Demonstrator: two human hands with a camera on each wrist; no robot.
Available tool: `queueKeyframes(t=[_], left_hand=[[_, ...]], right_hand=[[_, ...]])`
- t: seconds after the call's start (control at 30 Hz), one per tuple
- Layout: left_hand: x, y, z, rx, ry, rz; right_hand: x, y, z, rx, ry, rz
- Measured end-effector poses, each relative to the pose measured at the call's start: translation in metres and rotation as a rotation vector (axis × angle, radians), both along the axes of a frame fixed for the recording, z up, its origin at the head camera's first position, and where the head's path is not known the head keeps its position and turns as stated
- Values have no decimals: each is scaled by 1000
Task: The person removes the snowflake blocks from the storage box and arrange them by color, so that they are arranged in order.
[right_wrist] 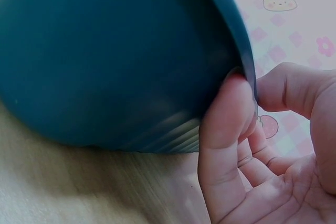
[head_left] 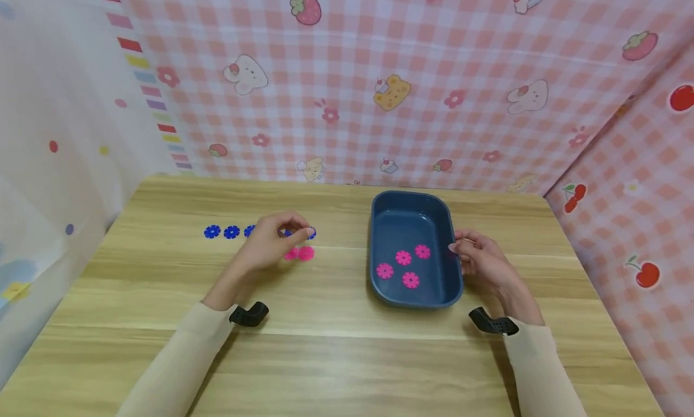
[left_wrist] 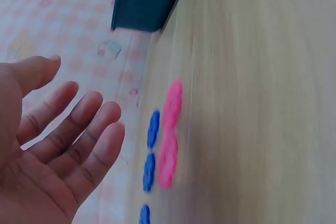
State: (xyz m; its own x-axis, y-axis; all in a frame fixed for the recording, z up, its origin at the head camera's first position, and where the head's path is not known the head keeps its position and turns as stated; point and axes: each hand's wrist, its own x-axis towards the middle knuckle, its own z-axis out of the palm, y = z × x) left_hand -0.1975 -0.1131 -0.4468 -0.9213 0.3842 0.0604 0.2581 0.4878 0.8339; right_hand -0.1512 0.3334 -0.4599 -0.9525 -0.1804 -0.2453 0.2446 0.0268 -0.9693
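My left hand (head_left: 268, 242) hovers over a row of blue snowflake discs (head_left: 231, 232), covering part of it. Its fingers (left_wrist: 71, 132) are loosely bent with nothing between them in the left wrist view. Close below that row, two pink snowflake discs (head_left: 306, 253) lie side by side on the table. My right hand (head_left: 485, 266) pinches the right rim of a dark blue plastic bin (head_left: 409, 227), thumb on one side of the wall and fingers on the other. Several pink snowflake discs (head_left: 403, 258) lie flat and apart on the bin's floor.
The wood-grain table (head_left: 336, 369) reaches back to a pink checked cloth (head_left: 347, 103) hung behind it. More patterned cloth (head_left: 650, 224) hangs along the right side, and a pale cloth (head_left: 49, 194) along the left. The bin stands right of the disc rows.
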Motion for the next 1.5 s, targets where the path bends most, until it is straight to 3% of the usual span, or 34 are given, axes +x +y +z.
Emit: queueKeyframes(t=[0.33,0.53,0.77,0.97,1.13,1.3,1.4,1.5], left_hand=[[-6,38,17,35,71,-122],[-6,70,24,59,66,-203],[-5,106,27,-22,145,-322],[-6,125,28,-73,185,-396],[-11,140,29,-99,157,-478],[-24,160,25,-186,52,-606],[-32,172,21,-285,32,-664],[-39,184,20,-416,56,-679]], right_hand=[[-3,-3,1,-18,-8,11],[-1,-1,0,-62,-5,0],[0,1,0,-51,-9,-4],[-1,0,-1,-44,-19,5],[-1,0,1,-19,-22,3],[-1,0,1,-9,-30,5],[-1,0,1,-18,-27,13],[-1,-1,1,-30,-19,20]])
